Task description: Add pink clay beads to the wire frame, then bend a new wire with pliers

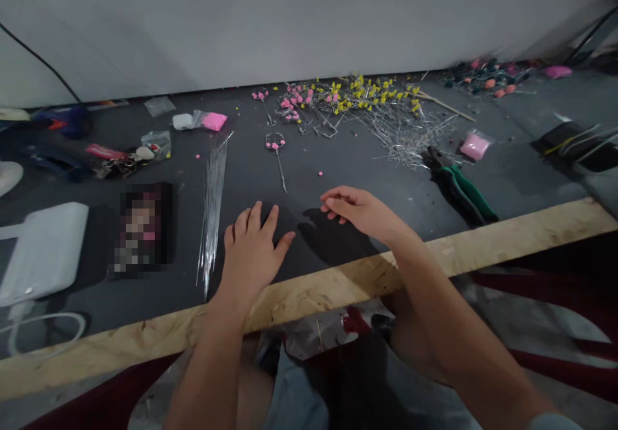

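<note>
My left hand (pixel 253 250) lies flat on the dark tabletop with its fingers spread, just right of a bundle of thin silver wires (pixel 212 205). My right hand (pixel 360 208) hovers over the table, casting a shadow; its thumb and fingers are curled together, and whatever might be between them is hidden. Beyond its fingertips lies a small pink bead-like ball (pixel 320 174). Between and beyond my hands rests a twisted wire stem (pixel 280 163) with a loop and small pink lumps at its top.
Pink and yellow tipped wire stems (pixel 357 95) pile up at the back, beside loose wires (pixel 410 137). Green-handled pliers (pixel 463 192) and a pink packet (pixel 476 145) lie right. Left are a dark box (pixel 167 224), a white device (pixel 53 243) and keys (pixel 118 166). Wood edges the table (pixel 328 288).
</note>
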A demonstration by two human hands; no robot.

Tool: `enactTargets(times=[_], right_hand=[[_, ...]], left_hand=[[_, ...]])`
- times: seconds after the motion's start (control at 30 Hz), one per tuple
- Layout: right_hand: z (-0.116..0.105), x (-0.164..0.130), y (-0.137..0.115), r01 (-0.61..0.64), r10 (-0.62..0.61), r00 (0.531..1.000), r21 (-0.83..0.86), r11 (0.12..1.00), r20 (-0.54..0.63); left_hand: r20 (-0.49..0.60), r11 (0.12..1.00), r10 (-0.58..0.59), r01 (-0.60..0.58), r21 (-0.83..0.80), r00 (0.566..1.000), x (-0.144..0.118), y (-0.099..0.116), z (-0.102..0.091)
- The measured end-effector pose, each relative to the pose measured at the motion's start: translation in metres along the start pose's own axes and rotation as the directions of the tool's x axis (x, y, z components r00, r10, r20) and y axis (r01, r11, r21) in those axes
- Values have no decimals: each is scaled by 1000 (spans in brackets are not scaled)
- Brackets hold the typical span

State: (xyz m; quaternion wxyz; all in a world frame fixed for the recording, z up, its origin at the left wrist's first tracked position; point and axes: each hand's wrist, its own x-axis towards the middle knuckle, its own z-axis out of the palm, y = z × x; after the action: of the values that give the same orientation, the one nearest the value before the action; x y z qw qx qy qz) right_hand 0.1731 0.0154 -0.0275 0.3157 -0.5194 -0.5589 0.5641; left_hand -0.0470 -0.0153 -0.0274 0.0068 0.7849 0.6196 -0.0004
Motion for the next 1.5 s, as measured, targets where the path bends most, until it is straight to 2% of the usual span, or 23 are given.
enactTargets(times=[0.17,0.5,1.37,1.5], right_hand=[[0,-1,-1,-8,8,1000,5,1000,6],[1,-4,-6,-20,20,1000,-22,1000,5],[-2,-4,-4,-11,12,1000,-47,999,29],[-1,-5,-6,-15,16,999,-47,999,28]], left_hand=[[20,1000,15,-15,-3,1000,-10,1,-2],[-24,1000,7,-7,-25,1000,5,6,5],[96,999,47,-46,-10,994,-16,7,-10],[76,999,36,-34,-31,996,-13,6,-8]])
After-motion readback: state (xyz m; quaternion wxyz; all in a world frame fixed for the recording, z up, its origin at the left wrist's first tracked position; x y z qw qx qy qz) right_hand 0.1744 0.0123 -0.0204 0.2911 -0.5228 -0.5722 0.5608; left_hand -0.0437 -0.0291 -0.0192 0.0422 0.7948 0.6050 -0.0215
